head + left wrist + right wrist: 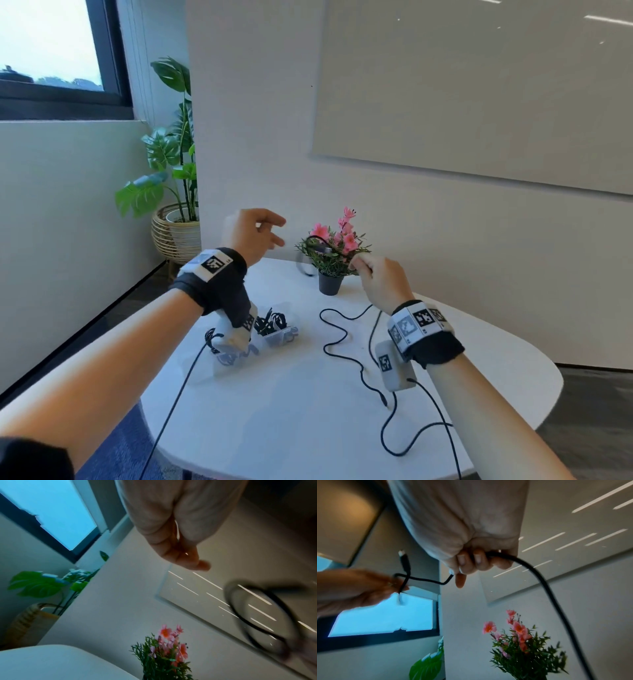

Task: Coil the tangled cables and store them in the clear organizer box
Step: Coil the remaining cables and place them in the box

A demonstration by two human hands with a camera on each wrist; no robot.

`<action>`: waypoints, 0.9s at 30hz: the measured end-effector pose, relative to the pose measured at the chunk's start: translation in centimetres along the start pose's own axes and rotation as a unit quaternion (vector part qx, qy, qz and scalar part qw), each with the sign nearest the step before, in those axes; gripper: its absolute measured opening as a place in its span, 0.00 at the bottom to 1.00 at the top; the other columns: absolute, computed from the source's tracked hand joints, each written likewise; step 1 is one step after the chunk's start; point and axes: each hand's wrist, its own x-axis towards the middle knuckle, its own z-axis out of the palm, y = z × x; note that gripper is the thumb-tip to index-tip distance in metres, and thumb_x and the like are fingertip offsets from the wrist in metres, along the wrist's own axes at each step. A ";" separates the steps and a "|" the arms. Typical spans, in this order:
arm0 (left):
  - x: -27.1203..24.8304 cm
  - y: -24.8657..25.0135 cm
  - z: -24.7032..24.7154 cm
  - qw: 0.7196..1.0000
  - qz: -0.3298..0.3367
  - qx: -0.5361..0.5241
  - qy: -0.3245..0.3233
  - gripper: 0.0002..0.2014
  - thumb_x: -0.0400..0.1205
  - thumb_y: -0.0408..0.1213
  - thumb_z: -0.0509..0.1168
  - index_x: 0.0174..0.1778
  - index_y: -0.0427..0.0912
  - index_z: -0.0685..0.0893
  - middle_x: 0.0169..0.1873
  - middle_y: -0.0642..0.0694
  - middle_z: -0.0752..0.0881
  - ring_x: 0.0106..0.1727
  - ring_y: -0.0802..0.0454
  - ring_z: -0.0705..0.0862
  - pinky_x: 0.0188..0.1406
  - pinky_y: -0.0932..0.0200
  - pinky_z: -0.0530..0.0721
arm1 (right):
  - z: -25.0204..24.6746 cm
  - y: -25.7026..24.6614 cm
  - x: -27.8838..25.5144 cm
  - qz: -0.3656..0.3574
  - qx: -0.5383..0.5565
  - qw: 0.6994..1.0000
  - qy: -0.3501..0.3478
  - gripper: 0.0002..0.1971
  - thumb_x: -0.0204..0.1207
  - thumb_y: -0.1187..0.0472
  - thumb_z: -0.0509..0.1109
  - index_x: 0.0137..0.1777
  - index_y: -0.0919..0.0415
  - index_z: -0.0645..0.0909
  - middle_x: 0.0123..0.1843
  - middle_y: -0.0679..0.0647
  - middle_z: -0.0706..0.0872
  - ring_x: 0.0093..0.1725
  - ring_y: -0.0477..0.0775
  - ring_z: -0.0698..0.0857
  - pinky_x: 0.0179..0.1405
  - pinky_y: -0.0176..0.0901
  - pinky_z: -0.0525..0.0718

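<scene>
Both hands are working: right hand point(378, 277) pinching the black cable point(337, 337), left hand point(251, 234) loosely spread, so even loops seem wise.

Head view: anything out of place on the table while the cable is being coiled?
Nothing spilled or damaged. The black cable still snakes loosely across the white table, its plug end lying free near the right wrist. The right hand grips it; the left hand is open. The organizer box already holds coiled cables.
</scene>
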 end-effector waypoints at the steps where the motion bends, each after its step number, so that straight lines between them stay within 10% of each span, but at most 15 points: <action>1: 0.1 -0.3 -0.5 1.000 -0.001 0.006 -0.019 0.15 0.84 0.27 0.55 0.46 0.42 0.87 0.36 0.52 0.88 0.27 0.63 0.86 0.29 0.70 0.83 | -0.4 0.4 0.1 0.021 0.024 0.999 0.010 0.13 0.84 0.57 0.59 0.47 0.56 0.86 0.33 0.47 0.84 0.33 0.51 0.81 0.35 0.43 0.76; 8: -2.4 0.4 1.5 0.975 0.015 0.071 -0.208 0.17 0.81 0.45 0.64 0.66 0.48 0.77 0.57 0.51 0.83 0.54 0.52 0.84 0.52 0.56 0.82 | -1.1 -1.2 -0.3 -0.003 0.133 0.991 0.010 0.12 0.83 0.60 0.61 0.50 0.62 0.87 0.32 0.36 0.77 0.35 0.33 0.77 0.37 0.26 0.73; 13: -3.8 1.7 3.9 0.938 -0.035 -0.265 -0.222 0.31 0.69 0.55 0.59 0.69 0.49 0.69 0.64 0.49 0.79 0.65 0.51 0.79 0.57 0.53 0.79 | -1.3 -3.4 -0.5 -0.015 0.144 0.989 -0.006 0.13 0.84 0.59 0.60 0.48 0.61 0.86 0.28 0.39 0.77 0.31 0.37 0.75 0.31 0.24 0.71; 16: -4.3 2.3 4.7 0.942 -0.001 -0.267 -0.202 0.36 0.72 0.58 0.69 0.71 0.45 0.66 0.62 0.51 0.80 0.61 0.59 0.81 0.54 0.60 0.82 | -1.5 -4.2 -0.9 -0.013 0.154 0.988 -0.018 0.14 0.84 0.59 0.60 0.44 0.63 0.85 0.25 0.51 0.81 0.26 0.46 0.75 0.25 0.26 0.70; 20: -3.7 3.2 4.6 0.969 0.018 -0.211 -0.125 0.05 0.84 0.34 0.59 0.52 0.42 0.80 0.46 0.48 0.86 0.46 0.58 0.87 0.46 0.61 0.85 | -1.4 -4.4 -1.2 -0.009 0.114 0.993 -0.032 0.14 0.84 0.59 0.59 0.44 0.63 0.84 0.28 0.53 0.84 0.24 0.38 0.78 0.25 0.25 0.71; 23: -2.6 3.9 2.3 0.965 -0.050 -0.246 -0.073 0.17 0.86 0.26 0.51 0.35 0.40 0.79 0.37 0.46 0.84 0.39 0.58 0.85 0.41 0.64 0.84 | -1.3 -2.6 -1.1 0.021 0.073 0.997 0.015 0.14 0.83 0.58 0.59 0.39 0.57 0.82 0.33 0.51 0.86 0.28 0.48 0.79 0.32 0.43 0.76; 27: -1.6 2.8 -1.4 0.918 -0.125 -0.350 -0.137 0.18 0.86 0.31 0.51 0.28 0.40 0.70 0.33 0.45 0.80 0.50 0.48 0.86 0.58 0.51 0.82 | -2.4 0.9 -0.8 0.123 0.047 0.986 0.104 0.13 0.82 0.56 0.61 0.45 0.55 0.87 0.39 0.50 0.88 0.27 0.48 0.74 0.32 0.39 0.72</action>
